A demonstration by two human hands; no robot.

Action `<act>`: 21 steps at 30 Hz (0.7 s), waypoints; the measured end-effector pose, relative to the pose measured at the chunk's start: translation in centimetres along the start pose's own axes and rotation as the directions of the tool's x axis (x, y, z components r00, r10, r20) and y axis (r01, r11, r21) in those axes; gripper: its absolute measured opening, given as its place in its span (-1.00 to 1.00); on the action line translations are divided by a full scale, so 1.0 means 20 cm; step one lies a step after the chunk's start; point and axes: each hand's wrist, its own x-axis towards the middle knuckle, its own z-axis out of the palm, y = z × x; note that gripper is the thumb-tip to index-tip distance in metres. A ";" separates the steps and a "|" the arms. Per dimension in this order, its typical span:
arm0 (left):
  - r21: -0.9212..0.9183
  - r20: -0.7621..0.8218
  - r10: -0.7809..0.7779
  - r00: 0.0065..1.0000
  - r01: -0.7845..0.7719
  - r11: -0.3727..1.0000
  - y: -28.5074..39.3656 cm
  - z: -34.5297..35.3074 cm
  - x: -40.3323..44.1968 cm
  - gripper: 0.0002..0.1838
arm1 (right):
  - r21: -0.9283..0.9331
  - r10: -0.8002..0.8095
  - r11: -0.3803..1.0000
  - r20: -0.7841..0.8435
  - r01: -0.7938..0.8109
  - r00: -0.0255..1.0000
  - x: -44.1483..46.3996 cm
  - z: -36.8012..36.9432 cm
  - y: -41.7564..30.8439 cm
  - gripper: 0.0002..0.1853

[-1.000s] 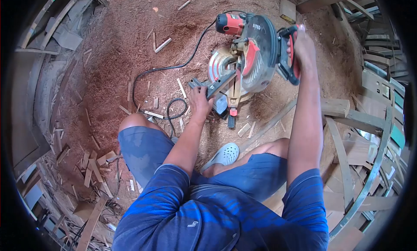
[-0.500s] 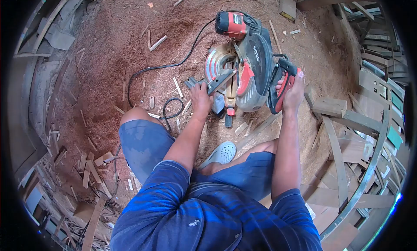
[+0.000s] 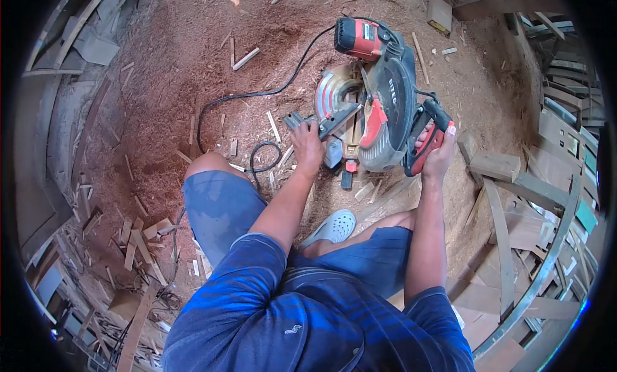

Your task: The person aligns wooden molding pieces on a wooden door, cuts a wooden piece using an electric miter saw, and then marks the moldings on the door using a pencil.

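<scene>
A red and black miter saw [image 3: 390, 102] stands on the sawdust-covered ground before me, its motor at the far end and its blade guard toward me. My right hand [image 3: 439, 152] is closed around the saw's red and black handle [image 3: 429, 140]. To the left, my left hand [image 3: 307, 147] rests with bent fingers over the dark metal fence [image 3: 340, 118] of the saw. Whether a small piece lies under those fingers is hidden. Beneath the fence, the round base [image 3: 326, 95] shows red and silver bands. A clamp knob with a red collar [image 3: 350, 165] sticks out toward me.
A black power cord [image 3: 257, 94] loops over the ground on the left. Wood offcuts [image 3: 247, 59] lie scattered about. Stacked timber frames [image 3: 540, 185] stand at the right, near a wooden block [image 3: 495, 165]. More scrap wood [image 3: 138, 243] lies at the lower left, beside wooden parts.
The whole view has shifted slightly, so the saw and ground appear a little farther right. Both hands keep their places on the saw.
</scene>
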 end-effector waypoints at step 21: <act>0.016 0.010 -0.008 1.000 0.008 1.000 0.00 0.00 0.00 -0.38 | -0.049 -0.044 0.998 -0.014 0.043 0.999 -0.04 -0.01 0.05 -0.31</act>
